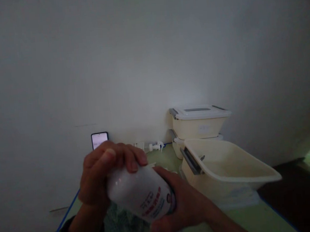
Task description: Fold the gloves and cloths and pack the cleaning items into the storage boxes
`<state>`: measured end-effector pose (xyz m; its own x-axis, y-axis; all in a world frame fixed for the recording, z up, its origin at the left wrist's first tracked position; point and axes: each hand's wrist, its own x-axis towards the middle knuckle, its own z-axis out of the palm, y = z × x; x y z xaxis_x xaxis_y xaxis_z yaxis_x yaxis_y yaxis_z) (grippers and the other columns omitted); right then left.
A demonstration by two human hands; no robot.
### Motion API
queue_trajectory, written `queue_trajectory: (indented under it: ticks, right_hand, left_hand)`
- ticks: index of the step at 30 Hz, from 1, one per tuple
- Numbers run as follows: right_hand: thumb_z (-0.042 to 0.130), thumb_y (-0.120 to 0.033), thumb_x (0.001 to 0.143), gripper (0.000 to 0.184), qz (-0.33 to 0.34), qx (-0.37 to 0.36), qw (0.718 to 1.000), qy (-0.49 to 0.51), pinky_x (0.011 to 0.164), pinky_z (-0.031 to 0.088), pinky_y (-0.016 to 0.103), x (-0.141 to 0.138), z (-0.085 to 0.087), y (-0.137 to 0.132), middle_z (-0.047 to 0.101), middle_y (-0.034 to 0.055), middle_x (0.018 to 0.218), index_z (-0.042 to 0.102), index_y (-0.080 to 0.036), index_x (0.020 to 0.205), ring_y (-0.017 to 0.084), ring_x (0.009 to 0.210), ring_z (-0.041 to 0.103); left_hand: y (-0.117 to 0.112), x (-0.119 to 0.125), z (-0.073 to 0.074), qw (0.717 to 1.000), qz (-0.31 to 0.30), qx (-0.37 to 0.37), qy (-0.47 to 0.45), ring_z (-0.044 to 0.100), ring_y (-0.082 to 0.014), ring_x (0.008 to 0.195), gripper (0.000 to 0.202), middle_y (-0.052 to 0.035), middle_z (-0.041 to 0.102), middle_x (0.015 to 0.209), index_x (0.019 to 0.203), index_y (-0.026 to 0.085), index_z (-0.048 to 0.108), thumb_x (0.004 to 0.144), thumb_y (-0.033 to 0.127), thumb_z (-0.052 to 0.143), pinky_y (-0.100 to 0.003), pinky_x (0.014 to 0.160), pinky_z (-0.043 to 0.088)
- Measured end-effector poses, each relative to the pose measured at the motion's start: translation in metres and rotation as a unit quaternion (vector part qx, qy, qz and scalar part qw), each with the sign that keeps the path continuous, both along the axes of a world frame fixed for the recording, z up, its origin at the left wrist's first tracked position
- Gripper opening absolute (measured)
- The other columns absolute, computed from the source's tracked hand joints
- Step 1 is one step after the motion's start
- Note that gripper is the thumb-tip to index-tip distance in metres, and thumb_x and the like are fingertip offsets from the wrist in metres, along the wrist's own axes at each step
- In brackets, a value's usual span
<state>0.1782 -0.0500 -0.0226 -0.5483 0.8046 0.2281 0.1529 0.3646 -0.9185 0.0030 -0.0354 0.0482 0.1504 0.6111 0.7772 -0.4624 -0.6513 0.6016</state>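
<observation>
A white bottle (pixel 133 191) with red print on its label is held tilted above the table, its upper end toward the left. My right hand (pixel 179 202) is wrapped round the lower, labelled end, thumb in front. At the upper left end, my left hand (pixel 106 172) curls its fingers over the top of the bottle. Whatever cap sits under those fingers is hidden. Below the bottle, a dark greenish cloth (pixel 122 224) lies on the table, partly covered by my hands.
An open cream bin (pixel 233 179) with a grey latch stands at the right. Behind it are stacked lidded bins (pixel 200 121). A spray bottle (pixel 154 146) lies near the wall, and a lit phone (pixel 99 139) leans there. Blue edging marks the green table (pixel 168 155).
</observation>
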Motion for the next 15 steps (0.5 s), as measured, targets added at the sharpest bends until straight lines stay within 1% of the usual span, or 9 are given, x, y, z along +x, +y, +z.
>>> queue_trajectory:
  ticks: [1, 3, 5, 6, 7, 9, 11, 13, 15]
  right_hand:
    - [0.082, -0.036, 0.049, 0.075, -0.005, 0.028, 0.999, -0.030, 0.067, 0.051, 0.032, 0.000, 0.015, -0.005, 0.066, 0.0021, 0.099, 0.052, -0.025, 0.117, 0.022, 0.083, 0.062]
    - [0.078, -0.035, 0.054, 0.070, -0.047, 0.085, 0.993, -0.069, 0.058, 0.050, 0.028, 0.002, 0.042, -0.013, 0.067, -0.0013, 0.092, 0.050, -0.029, 0.117, 0.018, 0.074, 0.062]
    - [0.076, -0.037, 0.054, 0.070, -0.113, 0.160, 0.976, -0.095, 0.061, 0.050, 0.028, 0.009, 0.065, -0.014, 0.067, -0.0020, 0.094, 0.048, -0.030, 0.118, 0.018, 0.075, 0.063]
    - [0.076, -0.038, 0.054, 0.071, -0.145, 0.197, 0.963, -0.111, 0.063, 0.050, 0.029, 0.013, 0.074, -0.013, 0.067, -0.0012, 0.096, 0.047, -0.029, 0.119, 0.018, 0.076, 0.063]
    - [0.075, -0.038, 0.055, 0.071, -0.178, 0.232, 0.946, -0.137, 0.064, 0.050, 0.030, 0.019, 0.082, -0.010, 0.067, -0.0002, 0.096, 0.046, -0.028, 0.119, 0.019, 0.077, 0.064]
    - [0.073, -0.035, 0.056, 0.069, -0.239, 0.297, 0.904, -0.194, 0.065, 0.050, 0.033, 0.034, 0.094, -0.002, 0.067, 0.0030, 0.098, 0.045, -0.024, 0.118, 0.022, 0.078, 0.064]
    - [0.071, -0.033, 0.056, 0.067, -0.290, 0.342, 0.859, -0.248, 0.065, 0.050, 0.036, 0.051, 0.101, 0.005, 0.067, 0.0072, 0.099, 0.046, -0.019, 0.117, 0.025, 0.079, 0.065]
    - [0.068, -0.031, 0.058, 0.065, -0.319, 0.362, 0.828, -0.287, 0.065, 0.050, 0.038, 0.070, 0.103, 0.009, 0.067, 0.0099, 0.098, 0.046, -0.016, 0.117, 0.027, 0.079, 0.065]
    - [0.067, -0.031, 0.059, 0.065, -0.342, 0.375, 0.806, -0.304, 0.067, 0.050, 0.039, 0.089, 0.100, 0.011, 0.067, 0.0118, 0.100, 0.046, -0.015, 0.118, 0.029, 0.082, 0.066]
  left_hand:
    - [-0.002, -0.002, 0.006, 0.999, 0.044, 0.026, -0.005, 0.060, -0.0162, 0.061, 0.027, 0.0008, 0.059, 0.056, 0.065, 0.021, 0.063, 0.087, 0.028, 0.049, -0.031, 0.064, 0.051]
    - [-0.002, -0.003, 0.018, 0.979, 0.181, 0.089, -0.003, 0.059, -0.0172, 0.066, 0.030, -0.0010, 0.061, 0.064, 0.068, 0.022, 0.065, 0.089, 0.027, 0.045, -0.032, 0.066, 0.049]
    - [0.000, 0.000, 0.027, 0.934, 0.323, 0.152, 0.006, 0.058, -0.0176, 0.074, 0.029, -0.0018, 0.062, 0.073, 0.074, 0.023, 0.066, 0.089, 0.024, 0.041, -0.033, 0.069, 0.046]
    - [0.002, 0.003, 0.031, 0.911, 0.375, 0.170, 0.014, 0.057, -0.0177, 0.077, 0.028, -0.0020, 0.061, 0.077, 0.075, 0.023, 0.065, 0.089, 0.023, 0.040, -0.032, 0.070, 0.045]
    - [0.003, 0.007, 0.033, 0.895, 0.407, 0.181, 0.025, 0.056, -0.0175, 0.079, 0.027, -0.0019, 0.060, 0.079, 0.077, 0.022, 0.064, 0.089, 0.023, 0.040, -0.032, 0.071, 0.044]
    - [0.006, 0.019, 0.033, 0.888, 0.419, 0.183, 0.058, 0.055, -0.0165, 0.079, 0.019, -0.0017, 0.058, 0.083, 0.085, 0.021, 0.062, 0.089, 0.024, 0.044, -0.030, 0.070, 0.046]
    - [0.008, 0.034, 0.028, 0.903, 0.387, 0.156, 0.102, 0.056, -0.0149, 0.077, 0.017, -0.0020, 0.057, 0.090, 0.100, 0.020, 0.059, 0.087, 0.026, 0.050, -0.027, 0.066, 0.048]
    - [0.013, 0.051, 0.022, 0.928, 0.336, 0.104, 0.126, 0.056, -0.0137, 0.078, 0.027, -0.0032, 0.057, 0.099, 0.114, 0.022, 0.053, 0.087, 0.029, 0.052, -0.024, 0.063, 0.049]
    - [0.022, 0.066, 0.014, 0.958, 0.247, 0.046, 0.139, 0.057, -0.0156, 0.087, 0.038, -0.0055, 0.054, 0.112, 0.124, 0.026, 0.045, 0.088, 0.036, 0.050, -0.025, 0.067, 0.052]
